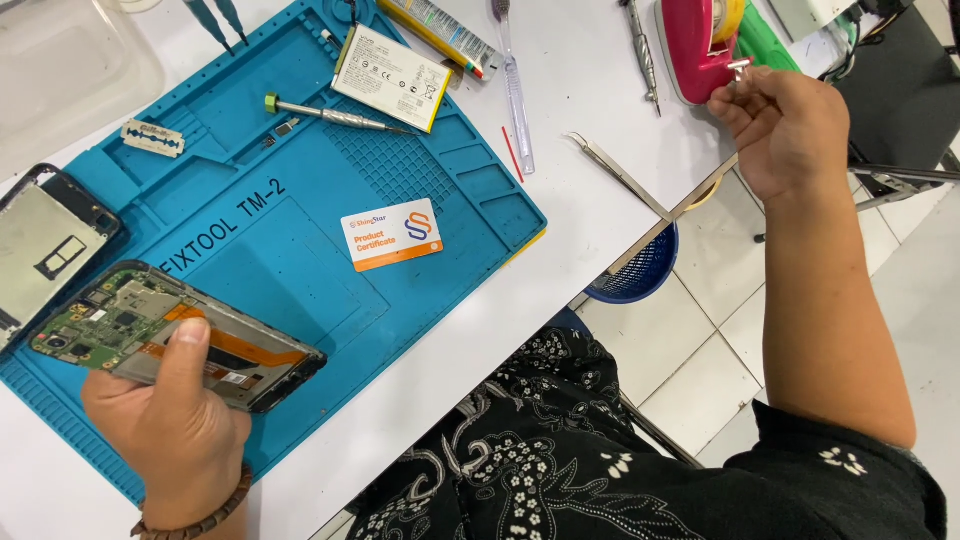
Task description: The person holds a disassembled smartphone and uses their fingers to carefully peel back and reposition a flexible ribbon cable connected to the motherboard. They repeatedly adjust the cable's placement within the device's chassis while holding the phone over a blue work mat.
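My left hand (170, 420) grips an opened phone (130, 325) by its lower edge, holding it tilted over the blue work mat (300, 270). The phone's green circuit board and orange flex cable face up. My right hand (785, 125) is at the table's right edge, fingers pinched next to a pink tape dispenser (690, 45). A long translucent tape strip (670, 215) runs from that hand down and to the left, past the table edge.
On the mat lie a white battery (392, 78), a screwdriver (330, 115), a razor blade (152, 138) and an orange-and-white card (392, 235). A phone back frame (45, 245) sits at left. Tweezers (615, 172), a toothbrush (515, 90) and a glue tube (440, 30) lie on the white table. A blue basket (640, 270) stands below.
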